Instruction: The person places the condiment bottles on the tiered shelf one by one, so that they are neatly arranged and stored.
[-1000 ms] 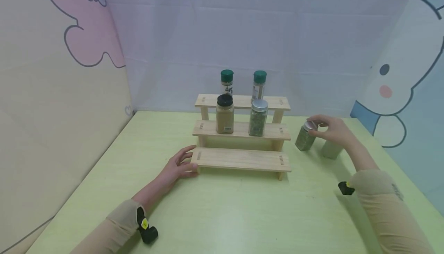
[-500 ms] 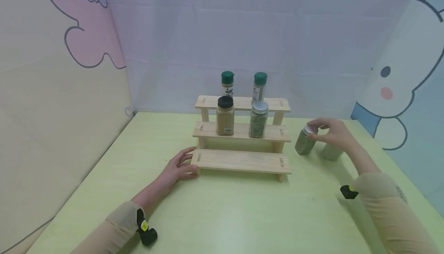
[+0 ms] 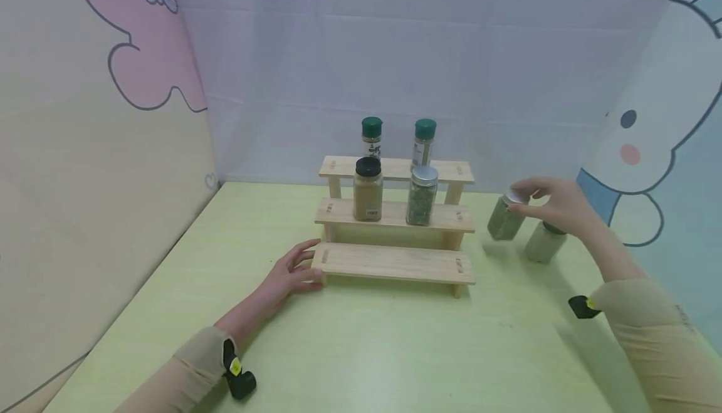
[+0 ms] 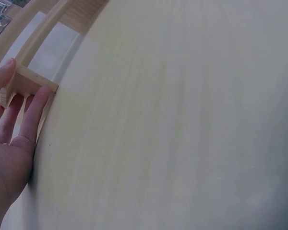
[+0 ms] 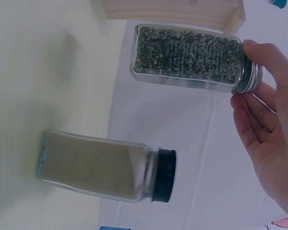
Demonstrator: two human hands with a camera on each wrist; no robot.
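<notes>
My right hand (image 3: 555,205) pinches the silver lid of a square glass spice jar (image 3: 504,217) filled with green dried flakes. In the right wrist view this flake-filled jar (image 5: 187,57) has thumb and fingertips around its lid; its base is off the table. A jar of pale powder with a black lid (image 3: 545,242) stands on the table just beneath that hand. My left hand (image 3: 290,273) holds the left end of a three-step wooden spice rack (image 3: 395,261). In the left wrist view, its thumb and fingers lie against the bottom step's end and leg (image 4: 33,81).
On the middle step stand a black-lidded jar of tan powder (image 3: 368,193) and a silver-lidded jar of green flakes (image 3: 421,200). Two green-capped shakers, one left (image 3: 371,137) and one right (image 3: 423,143), stand on the top step. A curtain (image 3: 395,56) hangs behind the table.
My right hand has lifted the flake-filled spice jar off the table and shifted slightly right, uncovering more of the powder jar. The left hand stays at the rack's end.
</notes>
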